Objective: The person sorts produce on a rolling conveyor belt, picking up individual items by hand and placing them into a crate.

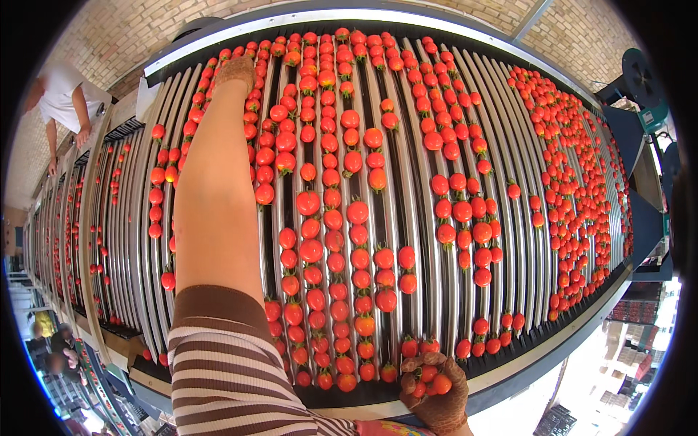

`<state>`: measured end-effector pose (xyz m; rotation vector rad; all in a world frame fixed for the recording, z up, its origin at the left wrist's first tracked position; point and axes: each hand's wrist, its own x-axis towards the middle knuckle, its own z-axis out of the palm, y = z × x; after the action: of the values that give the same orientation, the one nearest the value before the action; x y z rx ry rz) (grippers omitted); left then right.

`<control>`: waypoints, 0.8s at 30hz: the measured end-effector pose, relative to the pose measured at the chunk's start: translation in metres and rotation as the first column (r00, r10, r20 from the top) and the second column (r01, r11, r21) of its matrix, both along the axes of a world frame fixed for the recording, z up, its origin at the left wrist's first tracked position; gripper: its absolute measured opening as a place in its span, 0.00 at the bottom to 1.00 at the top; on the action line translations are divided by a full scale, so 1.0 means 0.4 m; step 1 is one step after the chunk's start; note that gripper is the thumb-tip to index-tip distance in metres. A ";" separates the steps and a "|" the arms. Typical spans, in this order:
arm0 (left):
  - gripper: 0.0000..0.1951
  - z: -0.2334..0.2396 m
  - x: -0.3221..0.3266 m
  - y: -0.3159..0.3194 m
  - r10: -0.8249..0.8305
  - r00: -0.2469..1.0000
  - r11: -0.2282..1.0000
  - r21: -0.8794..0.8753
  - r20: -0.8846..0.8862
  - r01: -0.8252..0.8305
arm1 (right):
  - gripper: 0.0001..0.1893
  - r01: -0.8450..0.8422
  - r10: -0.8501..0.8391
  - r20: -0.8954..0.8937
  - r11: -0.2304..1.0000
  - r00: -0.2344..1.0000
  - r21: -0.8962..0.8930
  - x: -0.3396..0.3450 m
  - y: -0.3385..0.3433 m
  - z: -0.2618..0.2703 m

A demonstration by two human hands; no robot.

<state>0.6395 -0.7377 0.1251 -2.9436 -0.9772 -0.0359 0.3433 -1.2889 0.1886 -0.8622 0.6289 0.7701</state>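
Observation:
My left hand (235, 72), in a brown glove, reaches across the roller conveyor (507, 207) to its far side. It is over the rows of small red tomatoes (308, 203) there; its fingers and anything under them are hidden. My right hand (436, 384), gloved too, is at the near edge, palm up, with its fingers curled around several small tomatoes (428, 373). Two more tomatoes (420, 347) lie on the rollers just beyond its fingertips. Most tomatoes sit in lines between the metal rollers, many with green stems.
Densely spread tomatoes (572, 191) cover the right end, near a green motor (651, 117). A metal side rail (349, 16) runs along the far edge. A person in white (65, 98) stands at the far left; others are at lower left (60, 349). Stacked crates (635, 302) stand at lower right.

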 end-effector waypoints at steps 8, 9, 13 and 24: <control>0.18 0.031 0.039 -0.176 -0.168 0.924 0.985 0.016 0.343 0.173 | 0.17 0.079 -0.049 -0.124 0.964 0.991 0.252 0.023 -0.031 -0.002; 0.18 0.002 0.052 -0.189 -0.225 0.912 0.970 -0.004 0.343 0.241 | 0.17 0.082 -0.053 -0.120 0.966 0.991 0.244 0.024 -0.036 -0.002; 0.18 0.001 0.089 -0.195 -0.183 0.973 0.974 -0.105 0.142 0.199 | 0.19 0.032 -0.022 -0.054 0.981 0.998 0.192 0.029 -0.054 -0.013; 0.15 0.144 -0.269 -0.655 -0.562 0.815 0.692 -0.458 0.142 0.557 | 0.21 0.121 -0.093 -0.100 0.939 0.991 0.321 0.041 -0.102 -0.014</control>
<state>0.5319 -0.9997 0.1829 -3.5743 -0.0147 0.2414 0.3595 -1.3298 0.1829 -0.4894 0.5955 0.7873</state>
